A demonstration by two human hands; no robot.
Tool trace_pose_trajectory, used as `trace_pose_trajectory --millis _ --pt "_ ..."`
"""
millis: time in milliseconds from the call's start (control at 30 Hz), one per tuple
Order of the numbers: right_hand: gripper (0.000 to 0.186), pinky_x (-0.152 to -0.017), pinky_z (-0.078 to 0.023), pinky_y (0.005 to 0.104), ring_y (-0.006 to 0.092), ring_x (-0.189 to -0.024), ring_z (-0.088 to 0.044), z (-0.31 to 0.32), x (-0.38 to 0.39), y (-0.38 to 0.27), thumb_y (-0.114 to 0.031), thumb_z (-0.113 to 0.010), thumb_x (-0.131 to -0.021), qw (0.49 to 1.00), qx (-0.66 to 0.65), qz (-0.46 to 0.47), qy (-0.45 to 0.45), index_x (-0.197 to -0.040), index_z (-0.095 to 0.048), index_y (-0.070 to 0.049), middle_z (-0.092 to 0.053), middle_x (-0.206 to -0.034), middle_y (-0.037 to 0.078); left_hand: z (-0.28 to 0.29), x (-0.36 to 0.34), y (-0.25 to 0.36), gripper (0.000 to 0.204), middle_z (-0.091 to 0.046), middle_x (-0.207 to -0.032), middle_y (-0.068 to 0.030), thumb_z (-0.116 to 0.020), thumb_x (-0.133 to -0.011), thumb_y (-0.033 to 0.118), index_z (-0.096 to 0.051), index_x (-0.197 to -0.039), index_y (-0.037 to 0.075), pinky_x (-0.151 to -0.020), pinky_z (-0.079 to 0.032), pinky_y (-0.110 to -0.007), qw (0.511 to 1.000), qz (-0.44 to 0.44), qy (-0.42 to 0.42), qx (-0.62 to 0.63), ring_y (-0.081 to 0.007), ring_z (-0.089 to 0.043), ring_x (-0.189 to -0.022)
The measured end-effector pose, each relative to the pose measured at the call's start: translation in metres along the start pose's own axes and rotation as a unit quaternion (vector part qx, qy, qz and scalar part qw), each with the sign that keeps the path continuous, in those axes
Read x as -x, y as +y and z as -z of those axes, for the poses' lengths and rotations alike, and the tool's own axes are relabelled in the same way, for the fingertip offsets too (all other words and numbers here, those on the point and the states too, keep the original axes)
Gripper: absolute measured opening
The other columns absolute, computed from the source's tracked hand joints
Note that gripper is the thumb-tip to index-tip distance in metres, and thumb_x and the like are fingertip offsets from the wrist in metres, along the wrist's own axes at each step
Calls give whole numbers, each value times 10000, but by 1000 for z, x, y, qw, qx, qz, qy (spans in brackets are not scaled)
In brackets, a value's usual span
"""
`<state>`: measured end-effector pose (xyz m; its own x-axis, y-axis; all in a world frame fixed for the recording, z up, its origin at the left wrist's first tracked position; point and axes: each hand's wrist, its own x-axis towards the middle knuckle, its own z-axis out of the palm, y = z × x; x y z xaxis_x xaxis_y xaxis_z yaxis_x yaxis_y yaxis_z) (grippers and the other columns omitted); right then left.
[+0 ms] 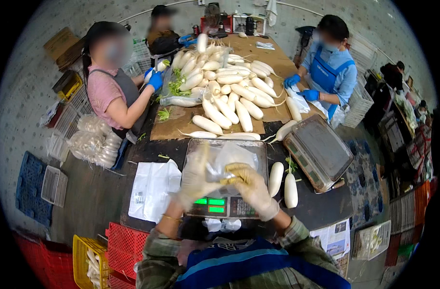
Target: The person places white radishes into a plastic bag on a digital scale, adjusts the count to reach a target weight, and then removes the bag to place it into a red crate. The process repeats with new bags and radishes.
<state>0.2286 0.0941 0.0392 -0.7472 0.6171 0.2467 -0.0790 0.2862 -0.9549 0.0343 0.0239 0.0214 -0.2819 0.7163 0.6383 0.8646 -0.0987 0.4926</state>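
My two hands, in pale work gloves, are over a digital scale [227,206] with lit green displays. A clear plastic bag [236,155] stands over the weighing plate between them. My right hand [252,188] is closed, its fingers pinching the gathered plastic on the bag's near side. My left hand [195,176] is blurred, with its fingers stretched upward and thumb apart, beside the bag's left side. What the bag contains is hard to make out. Two white radishes, one plain [275,179] and one with a green top [291,190], lie right of the scale.
A large pile of white radishes [229,91] covers the far table. A white plastic bag [155,190] lies at left, a second scale [319,151] at right. Co-workers in blue gloves stand at both sides. Red [127,248] and yellow crates [78,260] stand at lower left.
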Motion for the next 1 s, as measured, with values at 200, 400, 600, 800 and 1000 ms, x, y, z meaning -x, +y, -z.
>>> trace_pose_trajectory --millis 200,400,600,800,1000 --pt "606 -957 -497 296 189 -1146 -563 0 44 6 92 -630 -818 998 -20 23 63 -1392 -476 -26 -407 -1468 139 -48 18 -11 260 -702 -961 -170 -677 -730 53 -709 -985 13 -875 -504 -383 975 197 61 87 -337 -656 -951" --pt "401 -976 -464 278 152 -1077 -592 -9 93 28 76 -504 -921 992 -75 -75 -66 -1318 -537 35 -565 -1323 99 -18 35 21 199 -643 -847 -153 -582 -733 -19 -669 -911 0 -755 -488 -380 979 148 107 94 -318 -619 -826" --pt "257 -891 -497 269 161 -988 -639 -34 144 6 8 -536 -959 974 -90 -159 -131 -1196 -633 32 -685 -1097 115 92 97 81 177 -627 -822 -37 -545 -747 -86 -645 -879 -24 -768 -493 -297 907 177 210 320 -149 -592 -824" --pt "213 -804 -509 267 127 -925 -631 -128 195 50 -118 -569 -996 881 -144 -320 -317 -1143 -638 19 -705 -1022 84 163 306 95 55 -675 -805 -43 -693 -811 37 -677 -851 3 -720 -511 -273 812 450 296 227 -102 -617 -784" --pt "326 -904 -502 315 183 -1033 -639 -237 260 7 -197 -519 -1016 779 -112 -307 -536 -1229 -615 29 -670 -1176 127 220 546 110 96 -704 -878 -142 -649 -822 97 -703 -869 33 -713 -546 -356 716 636 210 -197 -233 -688 -821"
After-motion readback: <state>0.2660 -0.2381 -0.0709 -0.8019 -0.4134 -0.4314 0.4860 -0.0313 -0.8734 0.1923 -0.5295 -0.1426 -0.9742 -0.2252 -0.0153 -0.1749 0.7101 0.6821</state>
